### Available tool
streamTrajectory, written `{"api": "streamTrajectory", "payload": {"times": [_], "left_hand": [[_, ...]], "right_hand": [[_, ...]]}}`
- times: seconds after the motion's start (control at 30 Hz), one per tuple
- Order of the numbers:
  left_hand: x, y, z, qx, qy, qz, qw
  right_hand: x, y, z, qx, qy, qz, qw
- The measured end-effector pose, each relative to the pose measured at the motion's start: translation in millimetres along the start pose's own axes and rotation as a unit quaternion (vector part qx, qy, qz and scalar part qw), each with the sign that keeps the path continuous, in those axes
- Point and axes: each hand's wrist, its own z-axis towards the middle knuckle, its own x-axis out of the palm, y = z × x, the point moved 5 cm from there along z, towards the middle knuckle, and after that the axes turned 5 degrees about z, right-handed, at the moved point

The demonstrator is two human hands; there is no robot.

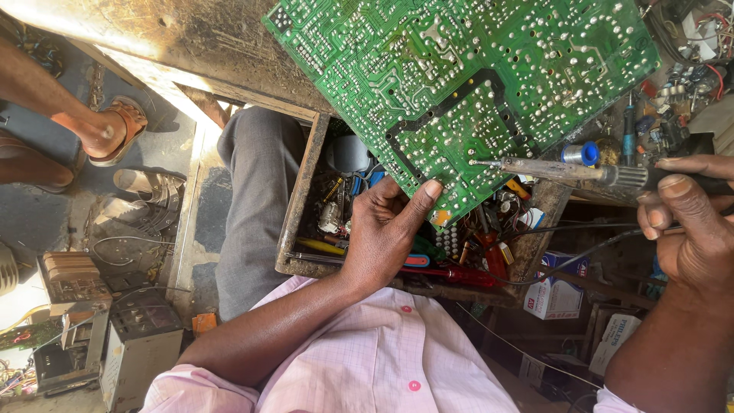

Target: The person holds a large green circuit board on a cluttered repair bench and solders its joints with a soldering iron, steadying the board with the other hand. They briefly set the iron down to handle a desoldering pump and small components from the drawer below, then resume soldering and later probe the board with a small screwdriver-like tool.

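Bright daylight, harsh glare washing out the bench top (115, 30) at upper left, deep shadow at lower right, circuit board (466, 92) sharp, slight wide-angle stretch at frame edges

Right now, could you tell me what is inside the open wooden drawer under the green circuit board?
The wooden drawer holds a jumble of tools: screwdrivers with red handles, wires and small parts. The circuit board and the left hand cover the rest.

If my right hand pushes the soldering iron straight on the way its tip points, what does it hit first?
The green circuit board. The soldering iron in the right hand points left, its tip at or just over the board's solder side; depth is unclear.
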Motion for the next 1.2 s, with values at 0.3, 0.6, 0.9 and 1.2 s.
{"api": "streamTrajectory", "payload": {"times": [0.3, 0.6, 0.9, 1.2], "left_hand": [[0, -1, 0, -0.002, 0.002, 0.006, 1.0], [0, -4, -1, 0.025, 0.011, 0.013, 1.0], [1, -3, -1, 0.019, 0.015, 0.02, 0.999], [0, 1, -1, 0.015, 0.008, 0.028, 0.999]], "right_hand": [[-7, -5, 1, 0.003, 0.006, -0.008, 1.0], [-23, -9, -20, -0.036, 0.023, -0.112, 0.993], [1, 26, -66, -0.16, 0.04, -0.362, 0.918], [25, 57, -68, -0.13, 0.09, -0.425, 0.891]]}}
